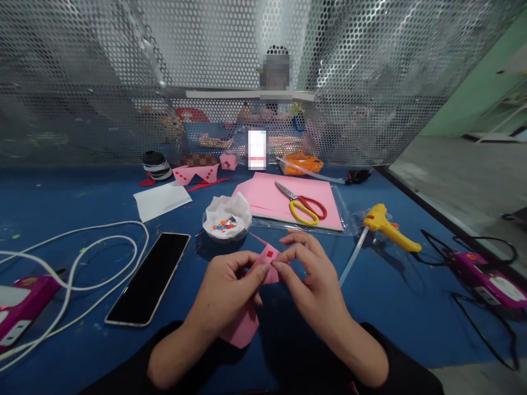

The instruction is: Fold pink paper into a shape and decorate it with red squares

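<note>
My left hand is closed around a folded pink paper piece, whose lower end hangs below the palm. On its upper part sits a small red square. The thumb and forefinger of my right hand pinch together at the paper's right edge, beside my left thumb. A speck of red shows at those fingertips, too small to make out. Just beyond the hands stands a paper-lined bowl with tiny orange, blue and red bits. Scissors with red and yellow handles lie on a stack of pink paper.
A yellow glue gun with its cord lies at right, near a magenta power strip. A phone and white cable occupy the left. Behind are white paper, a pink cut-out and a perforated metal screen.
</note>
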Available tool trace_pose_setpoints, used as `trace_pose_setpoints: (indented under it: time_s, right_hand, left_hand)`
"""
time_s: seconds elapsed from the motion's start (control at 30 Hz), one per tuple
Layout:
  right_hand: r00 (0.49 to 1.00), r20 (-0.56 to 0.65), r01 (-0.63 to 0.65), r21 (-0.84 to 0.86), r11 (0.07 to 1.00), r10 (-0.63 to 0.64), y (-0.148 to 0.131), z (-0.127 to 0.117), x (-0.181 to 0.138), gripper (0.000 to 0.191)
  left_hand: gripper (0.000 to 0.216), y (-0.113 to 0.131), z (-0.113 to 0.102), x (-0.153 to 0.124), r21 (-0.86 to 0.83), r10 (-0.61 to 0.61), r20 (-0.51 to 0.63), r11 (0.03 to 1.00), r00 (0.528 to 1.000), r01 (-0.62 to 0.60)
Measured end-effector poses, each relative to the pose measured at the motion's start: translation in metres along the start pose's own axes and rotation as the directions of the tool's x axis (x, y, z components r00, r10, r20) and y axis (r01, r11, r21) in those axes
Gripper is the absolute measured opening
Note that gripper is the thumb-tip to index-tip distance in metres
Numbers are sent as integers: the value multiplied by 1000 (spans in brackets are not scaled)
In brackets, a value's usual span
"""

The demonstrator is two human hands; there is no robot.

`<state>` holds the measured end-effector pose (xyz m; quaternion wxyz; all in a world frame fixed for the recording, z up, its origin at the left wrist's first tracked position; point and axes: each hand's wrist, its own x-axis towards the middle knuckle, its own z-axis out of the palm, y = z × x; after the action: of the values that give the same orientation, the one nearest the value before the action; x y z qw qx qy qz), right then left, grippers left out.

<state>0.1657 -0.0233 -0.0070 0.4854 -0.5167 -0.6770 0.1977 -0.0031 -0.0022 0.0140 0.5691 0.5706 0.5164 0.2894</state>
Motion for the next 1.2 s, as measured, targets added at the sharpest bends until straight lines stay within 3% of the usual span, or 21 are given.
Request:
trace_pose_setpoints:
  time_s: [0.2, 0.33, 0.4, 0.57, 0.77, 1.2]
  right_hand:
    - [997, -77, -17, 50, 999, 21, 0, -2, -1, 4]
    - [969, -199, -127, 113, 985, 148, -1, -4, -2, 16]
    - [957, -166, -206, 187, 960, 238, -2, -3, -2, 24]
    - [930, 48, -358, 332, 873, 364, -5, 2, -1, 34]
    - [924, 25, -364, 351, 863, 380, -7, 3, -1, 33]
    - [940, 5, -325, 313, 893, 340, -7, 3, -4, 30]
  left_hand:
    - [28, 3, 1, -1, -33, -8, 7, 999, 1000, 9]
    - [23, 6, -2, -2, -94, 50, -68, 994, 996, -56]
    - [21, 7, -4, -1, -126, 77, -99, 988, 992, -90]
    - [21, 6, -5, 1, -134, 93, -80, 986, 993, -103]
    - [23, 11, 0, 3, -159, 68, -45, 984, 997, -75]
    - [18, 7, 2, 3, -133, 83, -80, 987, 993, -93]
